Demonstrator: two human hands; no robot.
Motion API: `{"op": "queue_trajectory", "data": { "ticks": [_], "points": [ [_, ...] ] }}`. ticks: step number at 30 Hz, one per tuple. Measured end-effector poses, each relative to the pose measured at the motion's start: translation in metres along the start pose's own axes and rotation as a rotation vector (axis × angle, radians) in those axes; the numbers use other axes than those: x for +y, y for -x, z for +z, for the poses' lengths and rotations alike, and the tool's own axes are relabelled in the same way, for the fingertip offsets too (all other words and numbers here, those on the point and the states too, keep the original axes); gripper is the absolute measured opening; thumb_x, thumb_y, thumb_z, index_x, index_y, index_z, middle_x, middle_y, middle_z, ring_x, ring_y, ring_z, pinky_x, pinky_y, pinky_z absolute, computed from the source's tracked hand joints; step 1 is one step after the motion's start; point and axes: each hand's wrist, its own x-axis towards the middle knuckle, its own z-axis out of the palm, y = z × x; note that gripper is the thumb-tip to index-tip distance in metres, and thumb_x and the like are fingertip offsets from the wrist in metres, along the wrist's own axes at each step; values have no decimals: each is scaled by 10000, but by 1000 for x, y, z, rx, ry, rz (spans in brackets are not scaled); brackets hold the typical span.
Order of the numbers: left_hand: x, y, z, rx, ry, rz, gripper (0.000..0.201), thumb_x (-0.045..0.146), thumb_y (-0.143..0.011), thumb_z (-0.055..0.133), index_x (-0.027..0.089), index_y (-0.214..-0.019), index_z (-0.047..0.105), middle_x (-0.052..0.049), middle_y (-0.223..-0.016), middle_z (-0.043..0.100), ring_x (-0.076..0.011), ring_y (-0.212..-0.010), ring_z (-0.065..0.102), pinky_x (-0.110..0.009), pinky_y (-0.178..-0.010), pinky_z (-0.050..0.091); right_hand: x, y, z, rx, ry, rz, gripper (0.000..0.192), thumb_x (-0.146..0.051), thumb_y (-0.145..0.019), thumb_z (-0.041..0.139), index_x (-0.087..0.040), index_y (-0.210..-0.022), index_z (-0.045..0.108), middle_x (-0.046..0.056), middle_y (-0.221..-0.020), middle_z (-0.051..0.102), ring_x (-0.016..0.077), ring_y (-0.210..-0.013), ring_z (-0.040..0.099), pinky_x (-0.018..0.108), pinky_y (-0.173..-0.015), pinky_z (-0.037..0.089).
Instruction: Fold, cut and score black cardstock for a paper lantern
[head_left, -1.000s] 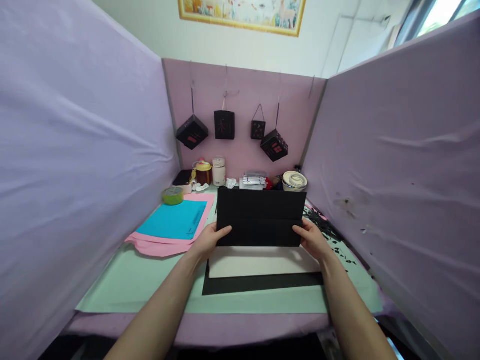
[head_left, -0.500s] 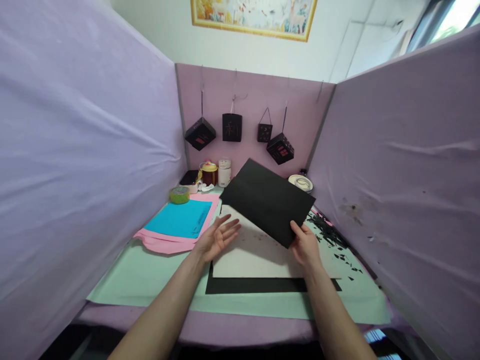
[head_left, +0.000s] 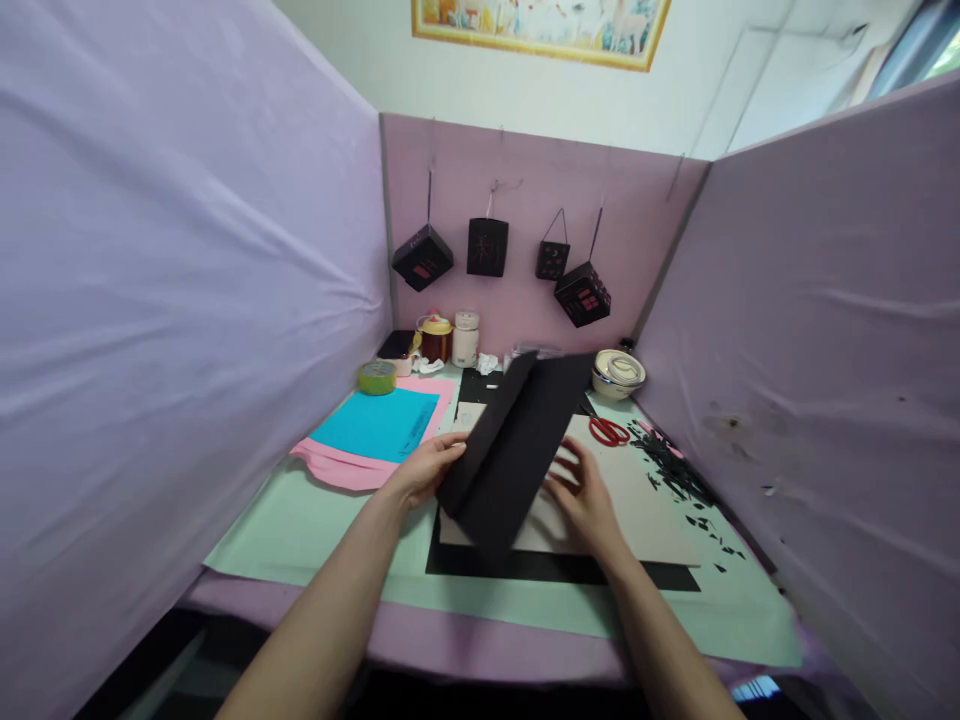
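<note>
A sheet of black cardstock (head_left: 517,460) is held tilted above the table, a flap along its left side standing up from a crease. My left hand (head_left: 429,468) pinches its left edge between thumb and fingers. Just right of the sheet, my right hand (head_left: 585,500) has its fingers spread and curved; whether a fingertip touches the sheet's back is hard to see. Below lies a pale board (head_left: 637,520) on top of a larger black sheet (head_left: 570,568). Red-handled scissors (head_left: 609,432) rest at the board's far right, their blades partly hidden.
Blue sheets (head_left: 375,422) lie on pink paper (head_left: 330,470) at left, beside a green tape roll (head_left: 376,378). Black paper scraps (head_left: 675,465) litter the right side. A lidded bowl (head_left: 619,374), jars (head_left: 466,340) and hanging black boxes (head_left: 424,258) stand along the back; fabric walls close both sides.
The black cardstock has passed from my right hand to my left and turned, showing its flap. My right hand has let go. The view has shifted, uncovering the scissors.
</note>
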Motion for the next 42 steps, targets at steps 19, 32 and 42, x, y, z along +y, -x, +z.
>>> {"op": "queue_trajectory", "data": {
  "ticks": [19, 32, 42],
  "points": [
    [3, -2, 9, -320, -1360, 309, 767, 644, -690, 654, 268, -1337, 487, -85, -1378, 485, -299, -1269, 433, -391, -1043, 334, -14, 49, -75, -302, 961, -477, 131, -164, -896, 507, -210, -946, 619, 15, -892, 692, 157, -818, 654, 505, -1061, 348],
    [27, -17, -2, -486, -1149, 124, 519, 589, -840, 510, 250, -1218, 619, -13, -1274, 605, -227, -1187, 543, -259, -989, 370, -42, 14, -64, -121, 1104, -415, 249, -375, -908, 518, -183, -1040, 605, 56, -933, 712, 205, -839, 661, 468, -1031, 384],
    [51, -44, 4, -599, -1265, 41, 510, 575, -865, 454, 213, -1168, 647, -32, -1211, 646, -216, -1077, 588, -246, -908, 404, -14, 7, -34, -237, 1124, -671, 476, -146, -909, 405, -229, -1377, 436, 75, -1430, 441, 236, -1325, 368, 477, -1103, 295]
  ]
}}
